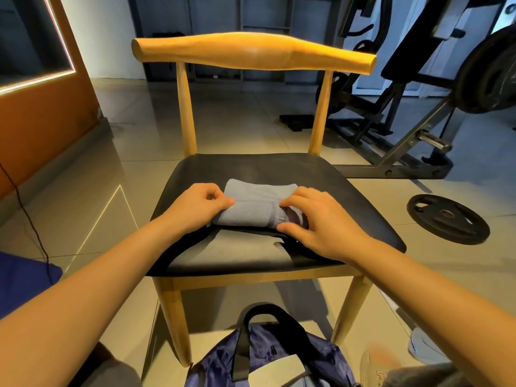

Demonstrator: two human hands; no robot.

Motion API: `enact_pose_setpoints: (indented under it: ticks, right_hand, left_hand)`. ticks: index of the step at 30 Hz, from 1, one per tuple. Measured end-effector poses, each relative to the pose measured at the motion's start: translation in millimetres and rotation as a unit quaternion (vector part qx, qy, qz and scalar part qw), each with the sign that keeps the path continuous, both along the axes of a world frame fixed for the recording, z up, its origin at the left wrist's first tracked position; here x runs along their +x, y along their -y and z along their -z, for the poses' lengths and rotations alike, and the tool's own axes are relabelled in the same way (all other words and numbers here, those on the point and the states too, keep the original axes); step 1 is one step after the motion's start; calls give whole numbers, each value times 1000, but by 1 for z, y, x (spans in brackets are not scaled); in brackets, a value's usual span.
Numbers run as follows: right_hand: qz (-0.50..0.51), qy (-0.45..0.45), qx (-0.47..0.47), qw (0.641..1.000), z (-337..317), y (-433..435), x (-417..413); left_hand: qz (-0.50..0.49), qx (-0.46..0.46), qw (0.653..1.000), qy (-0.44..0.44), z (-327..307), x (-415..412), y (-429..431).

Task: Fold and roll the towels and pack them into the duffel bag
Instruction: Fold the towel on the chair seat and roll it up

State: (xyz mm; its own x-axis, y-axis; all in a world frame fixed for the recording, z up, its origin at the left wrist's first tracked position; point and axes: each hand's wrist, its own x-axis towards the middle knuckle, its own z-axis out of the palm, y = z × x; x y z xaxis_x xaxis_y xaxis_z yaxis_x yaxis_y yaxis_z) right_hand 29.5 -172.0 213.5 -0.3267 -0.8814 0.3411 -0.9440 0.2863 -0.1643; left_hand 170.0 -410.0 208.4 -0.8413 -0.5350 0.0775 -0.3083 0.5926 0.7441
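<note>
Both arms fwd, L hand (pixel 199 205) & R hand (pixel 317 219) pinching towel (pixel 259 195), fingers curled

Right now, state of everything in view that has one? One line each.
chair: upright.
towel: on the seat, near end rolled, far end flat.
left hand: grips the roll's left end.
right hand: grips the roll's right end.
duffel bag: on floor before chair, handle up, pale cloth showing.
weight plate: flat on floor.

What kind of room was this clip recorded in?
Probably a gym or home workout room: a weight machine stands behind the chair, and a loose weight plate lies on the tiled floor.
</note>
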Motion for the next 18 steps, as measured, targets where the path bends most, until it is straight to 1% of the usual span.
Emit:
enact_pose_setpoints:
  ticks: [2,4,6,7,9,11,13,14,15,17,18]
  right_hand:
    - [7,16,14,1000,5,2,1]
    - [17,64,-8,998,4,4,0]
    - [21,109,-4,994,0,8,-3]
    - [21,131,7,991,-3,9,-4]
    - [16,177,28,984,-8,13,-8]
    - [20,225,43,973,-11,16,-14]
    - [37,263,46,963,-14,22,-18]
    - [52,263,42,962,-14,25,-19]
    - [67,233,40,969,-13,27,-21]
    - [83,104,25,991,-12,28,-18]
    - [73,55,5,996,-11,28,-15]
  left_hand:
    - [-11,6,1000,-15,1,-1,0]
    - [-15,-6,998,-65,1,0,-2]
    - [30,-39,989,-139,1,2,-5]
    - [67,-58,983,-158,1,4,-6]
    - [126,-126,973,-147,3,6,-9]
    - [139,-204,960,-129,9,3,-8]
    - [128,-211,961,-125,13,-1,-5]
    - [126,-206,963,-124,14,-4,-4]
    - [124,-204,964,-120,15,-7,-4]
    - [120,-207,965,-103,15,-13,-4]
    - [117,-206,967,-92,14,-16,-5]
